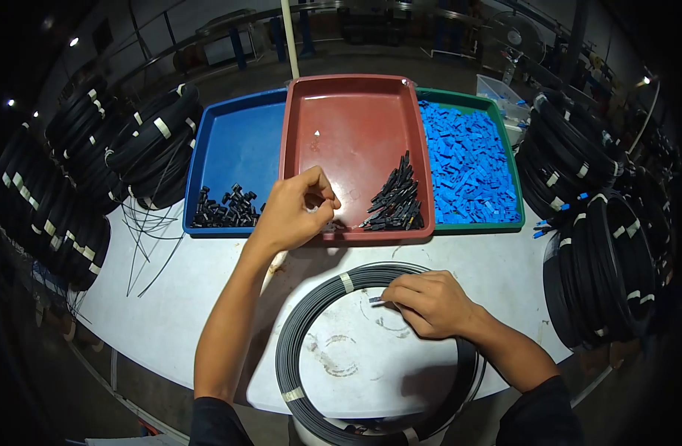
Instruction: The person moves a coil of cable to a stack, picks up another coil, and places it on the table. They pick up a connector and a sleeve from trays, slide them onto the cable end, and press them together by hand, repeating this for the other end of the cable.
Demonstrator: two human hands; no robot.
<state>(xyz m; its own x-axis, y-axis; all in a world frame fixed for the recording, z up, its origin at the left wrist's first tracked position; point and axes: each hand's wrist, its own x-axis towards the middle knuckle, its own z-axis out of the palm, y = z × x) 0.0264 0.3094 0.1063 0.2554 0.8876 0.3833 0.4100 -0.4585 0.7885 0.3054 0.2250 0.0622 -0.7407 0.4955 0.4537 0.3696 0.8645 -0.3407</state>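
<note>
My left hand (300, 209) is above the front left of the red tray (345, 126), thumb and fingers pinched together; anything between them is too small to make out. My right hand (434, 303) is over the far right part of a taped coil of black cable (287, 349) on the table. Its fingers are closed on a small dark connector piece (375, 300), whose tip sticks out to the left. Whether this piece is joined to the cable is hidden by the hand. A pile of slim black connector parts (397, 199) lies in the red tray's front right corner.
Left of the red tray, a blue tray (237, 141) holds small black parts (226, 208). A green tray (515, 178) on the right is full of blue clips (467, 163). Stacked cable coils (151, 141) flank the left side, more coils (601, 260) the right.
</note>
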